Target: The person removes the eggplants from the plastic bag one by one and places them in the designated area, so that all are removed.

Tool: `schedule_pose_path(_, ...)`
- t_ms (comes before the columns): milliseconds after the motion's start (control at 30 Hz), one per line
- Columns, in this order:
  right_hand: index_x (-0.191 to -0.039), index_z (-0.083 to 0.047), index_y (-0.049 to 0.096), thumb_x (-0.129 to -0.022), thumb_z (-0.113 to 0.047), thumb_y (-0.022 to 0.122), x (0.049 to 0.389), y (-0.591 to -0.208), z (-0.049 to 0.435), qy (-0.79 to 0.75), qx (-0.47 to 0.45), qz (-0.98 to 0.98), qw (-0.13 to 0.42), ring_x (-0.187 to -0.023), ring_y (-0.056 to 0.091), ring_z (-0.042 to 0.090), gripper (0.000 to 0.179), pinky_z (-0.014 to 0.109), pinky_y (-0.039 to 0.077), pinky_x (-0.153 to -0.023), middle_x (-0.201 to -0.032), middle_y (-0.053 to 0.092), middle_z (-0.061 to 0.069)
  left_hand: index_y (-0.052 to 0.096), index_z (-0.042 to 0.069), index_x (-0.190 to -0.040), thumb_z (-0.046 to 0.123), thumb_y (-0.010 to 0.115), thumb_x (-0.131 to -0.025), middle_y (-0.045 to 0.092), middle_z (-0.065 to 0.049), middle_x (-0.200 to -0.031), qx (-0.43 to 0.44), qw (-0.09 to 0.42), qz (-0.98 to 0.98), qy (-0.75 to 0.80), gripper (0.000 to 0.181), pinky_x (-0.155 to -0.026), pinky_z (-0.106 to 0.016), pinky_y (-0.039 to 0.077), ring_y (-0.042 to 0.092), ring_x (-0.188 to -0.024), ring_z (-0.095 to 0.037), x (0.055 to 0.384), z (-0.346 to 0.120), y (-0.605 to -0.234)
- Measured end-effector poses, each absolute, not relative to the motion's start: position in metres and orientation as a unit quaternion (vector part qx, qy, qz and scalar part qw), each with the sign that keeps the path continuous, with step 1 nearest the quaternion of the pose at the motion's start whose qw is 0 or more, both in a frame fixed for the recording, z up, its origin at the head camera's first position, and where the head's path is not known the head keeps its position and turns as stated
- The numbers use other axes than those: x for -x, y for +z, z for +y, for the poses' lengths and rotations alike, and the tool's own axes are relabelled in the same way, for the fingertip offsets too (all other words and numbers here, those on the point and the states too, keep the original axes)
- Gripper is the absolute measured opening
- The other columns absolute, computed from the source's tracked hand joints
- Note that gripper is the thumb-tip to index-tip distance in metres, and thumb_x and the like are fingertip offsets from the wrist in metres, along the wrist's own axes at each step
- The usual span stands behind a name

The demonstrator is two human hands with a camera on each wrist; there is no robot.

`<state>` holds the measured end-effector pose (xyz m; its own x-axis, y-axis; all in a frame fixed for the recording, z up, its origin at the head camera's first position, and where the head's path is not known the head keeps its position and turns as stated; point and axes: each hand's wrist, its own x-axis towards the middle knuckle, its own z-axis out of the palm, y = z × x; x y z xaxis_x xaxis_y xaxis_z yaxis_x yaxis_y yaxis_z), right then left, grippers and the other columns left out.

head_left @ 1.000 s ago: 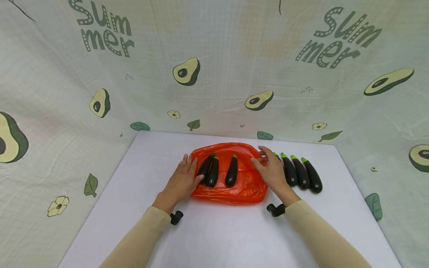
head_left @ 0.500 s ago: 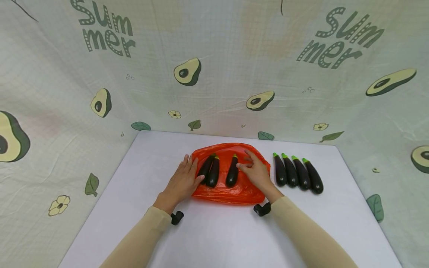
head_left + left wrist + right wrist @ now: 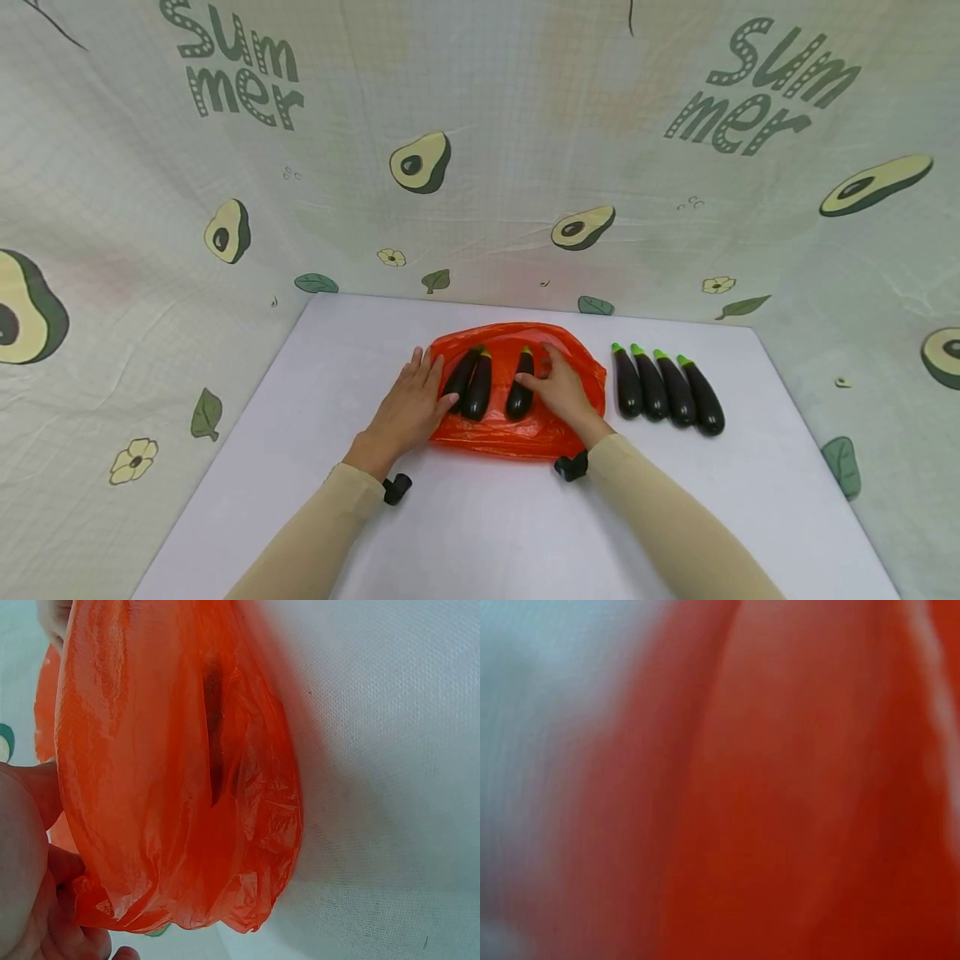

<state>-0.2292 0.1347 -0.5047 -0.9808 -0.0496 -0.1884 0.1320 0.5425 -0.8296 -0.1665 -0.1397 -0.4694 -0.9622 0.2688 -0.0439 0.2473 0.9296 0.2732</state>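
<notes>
A red plastic bag [image 3: 495, 442] lies spread at mid-table. Inside it, two dark purple eggplants [image 3: 477, 387] lie close together on the left and one eggplant [image 3: 518, 405] lies farther right. My left hand [image 3: 408, 400] rests at the bag's left edge with extended fingers, its thumb over the left pair; in the left wrist view the fingers [image 3: 71, 862] touch the plastic. My right hand [image 3: 562, 392] is over the bag's right half. Its thumb overlaps the single eggplant, and its other fingers are spread to the right of it. The right wrist view is filled with blurred red plastic.
Several eggplants [image 3: 678, 392] with bright green caps lie in a slanting row to the right of the bag. The white table [image 3: 480, 525] runs back to a cloth [image 3: 495, 167] with avocado prints, which rises behind and on both sides.
My right hand has moved left from the bag's right edge to the single eggplant, uncovering the leftmost eggplant of the right row. My left hand has hardly moved.
</notes>
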Motion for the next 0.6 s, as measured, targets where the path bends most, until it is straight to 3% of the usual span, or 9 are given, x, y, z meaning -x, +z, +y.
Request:
schedule_pose_path(300,-0.166,-0.012,0.022,-0.097,-0.031,0.077,0.235,-0.510,0.126,-0.470,-0.001,0.878,0.091,-0.150,0.042,0.045,0.091,0.063,0.040,-0.119,-0.165,0.039,0.023,0.022,0.002,-0.167,0.047,0.054,-0.109,0.020,-0.020,-0.175,-0.132,0.035,0.982,0.133,0.080,-0.132,-0.052,0.016,0.004,-0.165,-0.037,0.167,-0.140,-0.472)
schedule_pose_path(600,-0.165,-0.013,0.027,-0.094,-0.015,0.076,0.236,-0.507,0.119,-0.489,-0.022,0.866,0.107,-0.142,0.048,0.044,0.086,0.062,0.047,-0.114,-0.158,0.046,0.023,0.023,0.001,-0.167,0.046,0.054,-0.109,0.021,-0.021,-0.174,-0.138,0.030,0.981,0.131,0.079,-0.132,-0.053,0.018,0.006,-0.165,-0.038,0.166,-0.141,-0.471)
